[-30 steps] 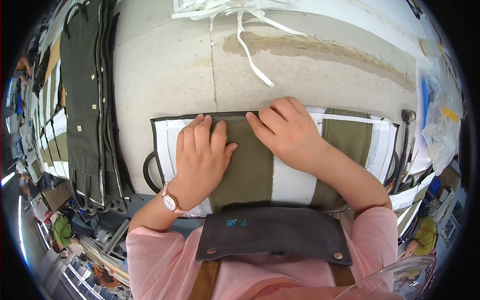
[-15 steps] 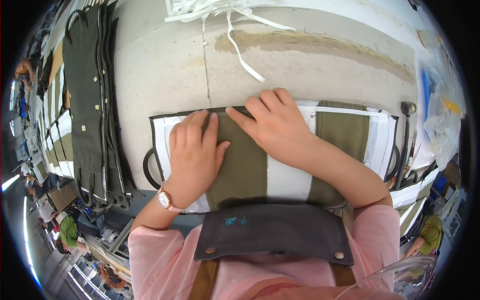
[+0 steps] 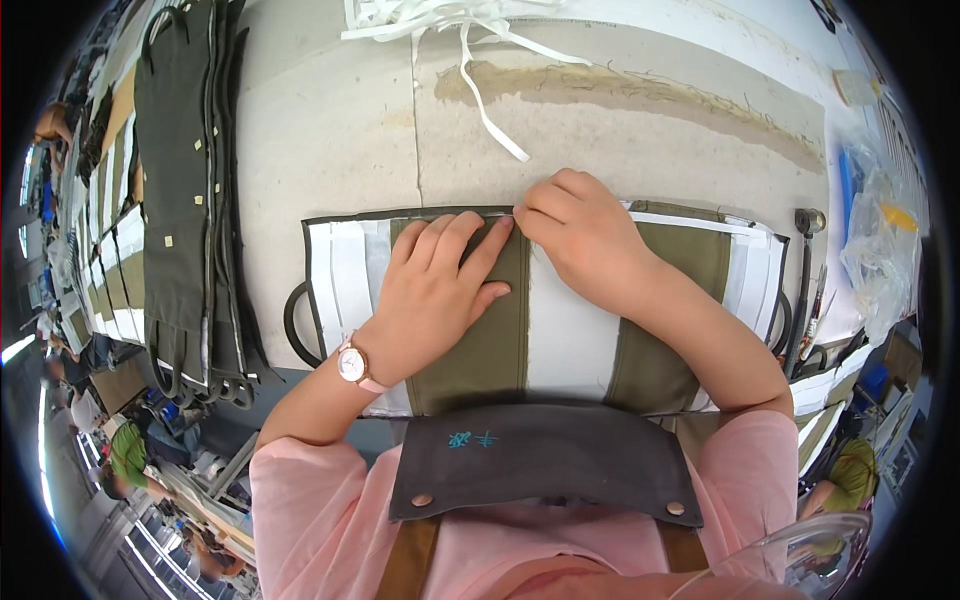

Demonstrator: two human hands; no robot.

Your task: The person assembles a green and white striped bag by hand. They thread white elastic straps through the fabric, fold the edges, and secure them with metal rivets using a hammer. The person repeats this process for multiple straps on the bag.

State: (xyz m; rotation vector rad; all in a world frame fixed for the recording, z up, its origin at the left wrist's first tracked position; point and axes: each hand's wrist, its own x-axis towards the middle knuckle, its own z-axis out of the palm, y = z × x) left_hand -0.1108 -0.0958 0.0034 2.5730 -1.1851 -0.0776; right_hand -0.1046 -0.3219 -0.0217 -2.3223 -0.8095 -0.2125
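A fabric panel (image 3: 468, 350) in olive green and white stripes, with dark edging and dark loop handles at both ends, lies flat on the table before me. My left hand (image 3: 435, 268) rests flat on it, fingers stretched out, the index fingertip pressing at the far edge. Right beside that fingertip, my right hand (image 3: 585, 235) has its fingers curled and pinched on the panel's dark far edging (image 3: 470, 211). White tape (image 3: 680, 220) runs along the far edge to the right of my right hand.
Loose white strips (image 3: 470, 80) lie in a tangle at the far side of the table. A stack of dark fabric pieces (image 3: 180, 200) with handles is on the left. To the right are a long dark-handled tool (image 3: 806, 270) and clear plastic bags (image 3: 880, 240).
My left hand has slid right along the far edge, close to the right hand. My right hand's index finger, stretched out before, is now curled into a pinch slightly farther right.
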